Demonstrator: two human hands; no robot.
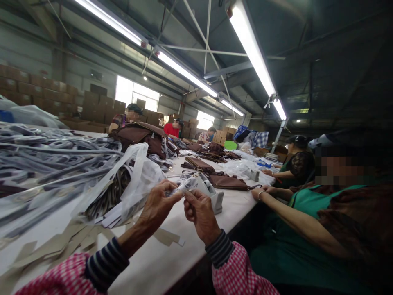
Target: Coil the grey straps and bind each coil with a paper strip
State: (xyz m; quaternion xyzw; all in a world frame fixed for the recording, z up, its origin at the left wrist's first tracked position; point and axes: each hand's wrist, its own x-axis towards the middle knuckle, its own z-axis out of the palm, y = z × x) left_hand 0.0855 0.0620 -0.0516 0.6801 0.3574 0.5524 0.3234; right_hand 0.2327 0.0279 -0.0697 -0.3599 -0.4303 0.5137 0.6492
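Before a grey box (218,202) and brown pouch (229,182), left hand (162,201) and right hand (201,213) pinch a pale piece (183,188).

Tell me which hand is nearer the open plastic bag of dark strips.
Left. The left hand is just right of the plastic bag; the right hand is farther right, past the left hand.

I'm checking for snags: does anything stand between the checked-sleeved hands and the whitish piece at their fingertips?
Nothing visible does: the left hand and right hand meet at the whitish piece. The grey holder stands beyond the right hand.
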